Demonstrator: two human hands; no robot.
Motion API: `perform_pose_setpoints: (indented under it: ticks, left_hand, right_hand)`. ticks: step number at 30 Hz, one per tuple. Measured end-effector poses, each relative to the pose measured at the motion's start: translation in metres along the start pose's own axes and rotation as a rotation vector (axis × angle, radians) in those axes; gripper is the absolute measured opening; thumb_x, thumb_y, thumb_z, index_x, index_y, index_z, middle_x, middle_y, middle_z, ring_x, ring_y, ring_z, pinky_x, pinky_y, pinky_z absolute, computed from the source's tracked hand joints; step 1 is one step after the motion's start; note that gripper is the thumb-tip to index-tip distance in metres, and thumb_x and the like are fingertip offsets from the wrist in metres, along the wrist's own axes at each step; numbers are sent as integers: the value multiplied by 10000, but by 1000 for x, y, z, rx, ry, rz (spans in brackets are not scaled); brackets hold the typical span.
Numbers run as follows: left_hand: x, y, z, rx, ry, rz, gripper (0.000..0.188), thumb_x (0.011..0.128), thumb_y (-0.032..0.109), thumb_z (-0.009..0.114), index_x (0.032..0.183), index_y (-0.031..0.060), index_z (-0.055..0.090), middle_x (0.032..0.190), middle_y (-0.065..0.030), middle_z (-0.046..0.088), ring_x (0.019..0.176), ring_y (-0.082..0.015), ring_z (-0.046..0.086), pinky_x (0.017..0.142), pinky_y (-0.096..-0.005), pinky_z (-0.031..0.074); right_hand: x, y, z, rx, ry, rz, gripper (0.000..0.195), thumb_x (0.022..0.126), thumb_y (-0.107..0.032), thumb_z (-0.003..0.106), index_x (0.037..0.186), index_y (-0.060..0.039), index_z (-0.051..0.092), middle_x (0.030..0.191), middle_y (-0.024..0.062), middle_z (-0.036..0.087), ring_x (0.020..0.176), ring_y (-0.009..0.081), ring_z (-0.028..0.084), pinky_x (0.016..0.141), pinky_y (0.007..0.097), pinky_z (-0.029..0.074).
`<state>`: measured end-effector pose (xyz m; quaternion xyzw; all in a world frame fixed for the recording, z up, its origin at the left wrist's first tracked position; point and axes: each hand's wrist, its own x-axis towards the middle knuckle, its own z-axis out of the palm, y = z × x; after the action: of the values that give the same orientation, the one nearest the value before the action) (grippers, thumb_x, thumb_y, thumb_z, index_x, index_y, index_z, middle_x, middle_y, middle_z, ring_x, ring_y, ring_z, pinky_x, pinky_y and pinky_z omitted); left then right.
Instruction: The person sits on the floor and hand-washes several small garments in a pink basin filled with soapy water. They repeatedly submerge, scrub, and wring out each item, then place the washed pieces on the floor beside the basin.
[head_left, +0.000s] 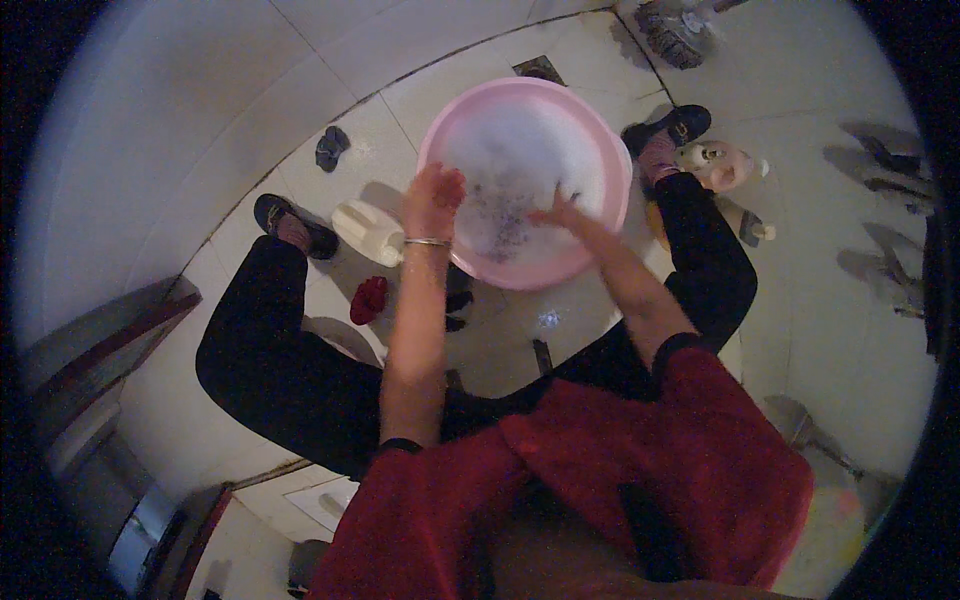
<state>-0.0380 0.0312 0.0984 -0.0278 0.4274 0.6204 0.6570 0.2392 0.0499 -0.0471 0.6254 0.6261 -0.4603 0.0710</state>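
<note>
A round pink plastic basin (525, 283) stands on the tiled floor between my feet. White suds (510, 131) cover what is in it, with dark specks and patches in the middle. My left hand (435, 196), wearing a bracelet at the wrist, is raised at the basin's left rim with its fingers curled. Whether anything is inside the curled fingers is unclear. Over the right part of the suds, my right hand (556, 214) has its fingers spread and nothing visible in it. Anything under the foam is hidden.
A cream plastic jug (367, 232) lies left of the basin, near a red cloth bundle (368, 300) and a dark bundle (331, 148). Bottles (716, 165) stand beside my right shoe (675, 127). Behind the basin is a floor drain (540, 70); a brush-like object (675, 37) is at upper right.
</note>
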Motion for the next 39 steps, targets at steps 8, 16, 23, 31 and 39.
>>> perform_pose_setpoints:
  ticks: [8,16,23,31,39]
  left_hand:
    - [14,-49,-41,186,233,-138,195,756,181,539,896,49,508,706,-73,575,596,-178,563,482,-254,451]
    - [8,-91,-17,-178,-146,-450,384,799,392,466,1019,81,514,928,-89,579,824,-220,560,691,-331,465]
    - [33,-143,-53,54,-189,-502,453,808,455,440,1045,78,521,1066,-81,529,955,-204,513,784,-351,439]
    - [-7,-108,3,698,-260,105,295,775,350,531,922,95,553,898,-26,530,802,-156,495,757,-305,417]
    - [-1,-45,10,-147,-96,-23,230,791,145,529,1004,75,479,905,-53,537,849,-196,519,728,-368,445]
  right_hand:
    - [-25,-71,18,234,-285,-212,546,741,-348,597,1164,-38,443,1063,92,523,1003,223,469,841,323,364]
    - [-95,-138,-78,187,-306,-402,371,750,-419,567,972,-123,581,864,91,578,800,241,536,680,374,417]
    - [-164,-178,-31,-324,91,-590,282,763,-396,511,799,-129,599,789,152,564,775,312,549,645,436,440]
    - [-64,-124,-28,-491,329,-275,190,742,-242,496,713,-68,566,756,142,585,712,268,581,632,360,470]
    - [-30,-11,-68,364,-153,7,282,791,-290,536,949,-56,545,718,31,542,658,162,515,633,282,428]
